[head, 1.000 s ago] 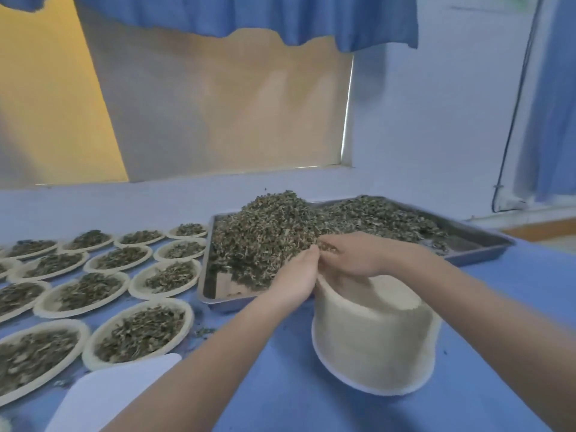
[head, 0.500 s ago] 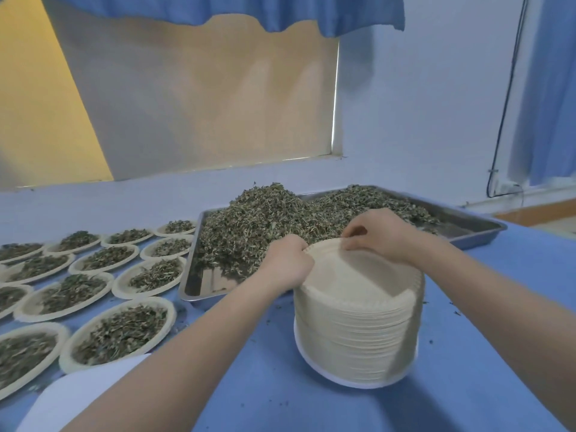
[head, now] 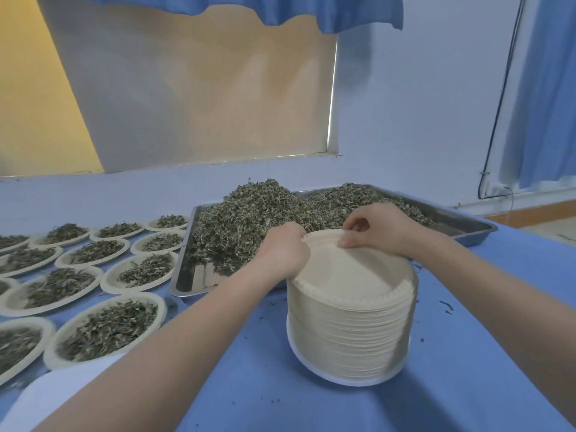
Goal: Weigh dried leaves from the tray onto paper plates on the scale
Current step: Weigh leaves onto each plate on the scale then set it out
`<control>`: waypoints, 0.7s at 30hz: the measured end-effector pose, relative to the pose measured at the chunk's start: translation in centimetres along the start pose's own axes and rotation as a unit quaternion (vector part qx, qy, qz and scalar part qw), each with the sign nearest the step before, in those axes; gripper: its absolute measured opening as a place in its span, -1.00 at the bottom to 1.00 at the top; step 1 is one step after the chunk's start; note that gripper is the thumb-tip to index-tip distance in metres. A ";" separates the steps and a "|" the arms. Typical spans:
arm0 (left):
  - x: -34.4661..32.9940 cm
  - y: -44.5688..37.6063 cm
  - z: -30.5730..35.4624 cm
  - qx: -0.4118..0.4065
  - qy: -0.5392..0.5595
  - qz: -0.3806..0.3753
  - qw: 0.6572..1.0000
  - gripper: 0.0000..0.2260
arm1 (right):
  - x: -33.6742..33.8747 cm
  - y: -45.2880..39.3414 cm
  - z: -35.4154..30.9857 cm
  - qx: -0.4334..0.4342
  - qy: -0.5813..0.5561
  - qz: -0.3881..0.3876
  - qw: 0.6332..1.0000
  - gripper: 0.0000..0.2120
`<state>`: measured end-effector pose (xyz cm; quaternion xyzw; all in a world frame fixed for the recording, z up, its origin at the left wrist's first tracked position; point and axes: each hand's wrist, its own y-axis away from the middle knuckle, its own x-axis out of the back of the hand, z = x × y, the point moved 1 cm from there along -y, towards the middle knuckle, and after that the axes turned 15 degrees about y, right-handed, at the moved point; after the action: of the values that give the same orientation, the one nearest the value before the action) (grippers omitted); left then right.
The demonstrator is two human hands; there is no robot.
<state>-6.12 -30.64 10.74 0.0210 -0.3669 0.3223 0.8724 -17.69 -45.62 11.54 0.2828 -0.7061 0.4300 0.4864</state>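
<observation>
While the two hands worked at the far rim of the stack of paper plates (head: 350, 313), most of the risk sat around that stack, and it can be read from left to right. Left of the stack, filled plates (head: 106, 327) lay in close rows on the blue table (head: 467, 353), each already carrying its portion; the left forearm reached past just beside the nearest one, so a careless swing back could have brushed leaves off it and spoiled a finished weight. Behind the stack, touching or nearly touching it, the metal tray (head: 467, 224) held the dried leaves (head: 249, 222) heaped well above its rim, and a nudge there would probably have spilled them. The left hand (head: 285, 251) was pressed against the stack's far left edge, fingers curled over the rim; whether they pinched a plate could not be told. The right hand (head: 377, 227) had thumb and fingers closed on the rim of the top plate (head: 343, 269), which was tilted up at the back. Thin nested plates tend to cling, so two might have come away together and upset the weighing, or a hard tug could have tipped the tall stack. No scale was in view, though the white disc under the stack may have been one.
</observation>
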 end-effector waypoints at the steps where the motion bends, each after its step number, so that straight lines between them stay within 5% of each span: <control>1: -0.1 0.0 -0.1 -0.002 -0.003 -0.001 1.000 -0.69 | 0.0 0.0 0.0 -0.006 -0.008 0.005 1.000 -0.82; 13: 1.1 -0.6 0.7 -0.033 0.033 0.036 0.998 -0.71 | 1.8 -1.0 -0.9 -0.024 0.013 0.047 0.999 -0.85; 21: 6.0 1.4 -1.0 0.025 0.134 0.096 0.986 -0.67 | 2.4 -2.7 -6.3 0.026 -0.002 0.039 0.999 -0.81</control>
<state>-3.17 -25.97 13.65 -0.0355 -0.2386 0.4134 0.8780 -13.56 -41.28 15.65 0.2683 -0.7062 0.4661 0.4605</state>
